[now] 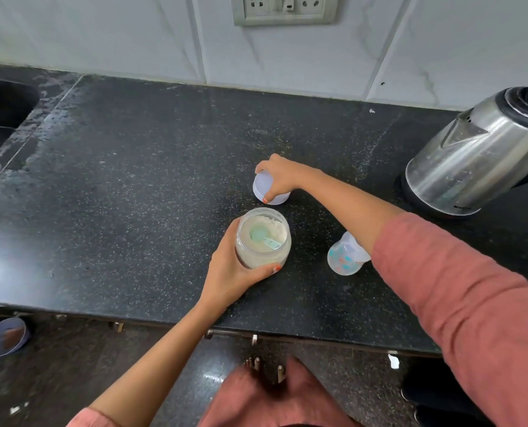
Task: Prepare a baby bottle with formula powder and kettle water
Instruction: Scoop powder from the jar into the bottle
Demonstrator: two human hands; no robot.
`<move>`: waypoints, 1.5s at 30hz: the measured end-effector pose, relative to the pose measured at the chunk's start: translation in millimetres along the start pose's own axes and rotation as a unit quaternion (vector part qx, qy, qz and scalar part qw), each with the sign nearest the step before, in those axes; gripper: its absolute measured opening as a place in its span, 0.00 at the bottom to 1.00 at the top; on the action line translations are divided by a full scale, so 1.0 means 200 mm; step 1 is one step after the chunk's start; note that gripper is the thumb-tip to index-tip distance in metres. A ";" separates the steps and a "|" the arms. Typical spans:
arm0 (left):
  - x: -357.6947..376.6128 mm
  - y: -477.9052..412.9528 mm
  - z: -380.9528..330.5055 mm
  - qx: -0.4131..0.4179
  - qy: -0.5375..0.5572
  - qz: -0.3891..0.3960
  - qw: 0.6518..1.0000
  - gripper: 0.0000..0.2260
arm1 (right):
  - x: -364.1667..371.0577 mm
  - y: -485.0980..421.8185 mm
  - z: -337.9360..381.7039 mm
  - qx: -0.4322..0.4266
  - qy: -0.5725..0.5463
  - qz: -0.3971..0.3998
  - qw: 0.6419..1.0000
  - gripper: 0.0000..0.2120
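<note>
Your left hand (229, 272) curls round the opened formula jar (256, 260), scoop (259, 234) inside; your right hand (282, 175) pinches the lid (264, 187) just beyond it. The baby bottle (342, 260) near your right forearm looks unfilled, so scooping and pouring from the kettle (478, 155) remain.

We see soft, even light. A pale sheen washes the left of the speckled black stone bench (127, 155), and the shiny steel kettle (472, 158) carries bright glare. Shadows are faint. Edges bow outward; the dark floor (80, 365) looks blurred.

Head cam, wide-angle, faces fwd/down at countertop (127, 186), close.
</note>
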State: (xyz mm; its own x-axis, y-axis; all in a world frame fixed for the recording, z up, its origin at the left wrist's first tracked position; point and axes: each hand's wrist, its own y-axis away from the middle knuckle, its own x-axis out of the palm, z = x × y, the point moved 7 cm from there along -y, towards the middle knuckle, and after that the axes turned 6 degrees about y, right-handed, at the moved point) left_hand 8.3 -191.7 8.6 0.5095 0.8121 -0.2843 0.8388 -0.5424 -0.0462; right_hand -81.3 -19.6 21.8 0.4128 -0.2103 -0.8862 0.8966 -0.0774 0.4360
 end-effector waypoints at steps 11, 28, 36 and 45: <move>0.00 0.00 0.01 0.005 0.000 -0.001 1.000 0.36 | 0.08 -0.06 0.00 0.006 0.033 -0.001 0.999 0.38; 0.00 0.01 -0.02 0.008 0.005 -0.006 1.000 0.34 | -0.17 0.65 0.27 -0.057 -0.139 -0.160 0.976 0.06; 0.00 0.02 -0.03 -0.009 0.011 -0.004 1.000 0.33 | -0.04 0.68 0.39 -0.035 0.094 -0.124 0.987 0.05; 0.00 0.02 -0.02 -0.014 0.016 -0.002 1.000 0.33 | -0.03 0.63 0.40 0.006 0.189 -0.105 0.976 0.09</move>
State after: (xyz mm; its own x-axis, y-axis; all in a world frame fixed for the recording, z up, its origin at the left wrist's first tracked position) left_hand 13.4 -192.9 13.0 0.5115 0.8211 -0.2533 0.8458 -0.5331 -0.0202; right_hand 15.9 -106.8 95.6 0.2512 0.1857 -0.9500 0.9670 -0.0914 0.2378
